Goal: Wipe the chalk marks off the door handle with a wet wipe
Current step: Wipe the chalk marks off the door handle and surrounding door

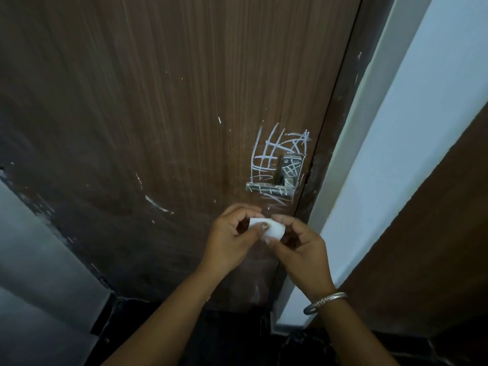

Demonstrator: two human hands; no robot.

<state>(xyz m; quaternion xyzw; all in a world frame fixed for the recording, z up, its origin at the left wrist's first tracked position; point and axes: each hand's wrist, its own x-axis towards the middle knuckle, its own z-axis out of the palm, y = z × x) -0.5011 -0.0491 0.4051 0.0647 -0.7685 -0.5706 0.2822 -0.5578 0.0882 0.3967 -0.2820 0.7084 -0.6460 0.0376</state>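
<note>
— Where is the wet wipe (274, 229)?

— Low in the frame, just right of centre, a small white wad caught between both hands. It sits below the door handle (264, 186) and does not touch it.

— How do the hands hold it?

— The left hand (229, 236) has its fingers curled over the wipe's left end, with the thumb tip pressed on its front. The right hand (301, 249) pinches the right end, fingers bent over the top and thumb underneath. Both are grasping the wipe.

— And the handle?

— A metal lever, lying level right of centre in the frame, with its backplate (291, 167) standing above its right end. The chalk marks (274, 151) are white scribbled grids. They cross the backplate and the lever, and spread over the brown door (158, 101) above, to the left and just below.

— Anything else?

— A silver bracelet (326, 301) circles the person's right wrist at lower right. A pale wall (409, 128) runs down the right side of the frame beside the door's edge. Stray white scratches dot the door left of the handle.
</note>
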